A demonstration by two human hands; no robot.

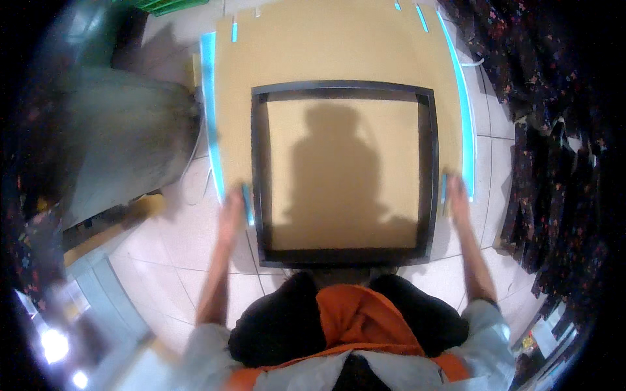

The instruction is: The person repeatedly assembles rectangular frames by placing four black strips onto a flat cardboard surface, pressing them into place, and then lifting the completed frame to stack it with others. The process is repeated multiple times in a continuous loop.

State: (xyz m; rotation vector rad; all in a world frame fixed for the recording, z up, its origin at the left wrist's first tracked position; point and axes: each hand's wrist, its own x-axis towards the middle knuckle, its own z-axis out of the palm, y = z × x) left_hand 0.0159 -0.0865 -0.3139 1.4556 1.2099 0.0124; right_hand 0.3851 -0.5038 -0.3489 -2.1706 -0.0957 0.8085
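Note:
A large tan cardboard sheet (300, 49) lies in front of me, with bright blue edges and narrow slots along its sides. On its near half is a square black frame (428, 150), with tan board showing inside it and my shadow falling across. At the sheet's near left corner, my left hand (232, 207) is closed on the side flap, just outside the frame. My right hand (458, 193) grips the matching flap at the near right. Both hands are a little blurred, and their undersides are hidden.
Pale floor tiles (160, 244) surround the sheet. To the left lies a bulky grey-green wrapped bundle (124, 137). Stacks of dark flowered fabric (548, 189) stand along the right. A green crate (166, 6) shows at the far left, and my knees (280, 322) are close to the frame.

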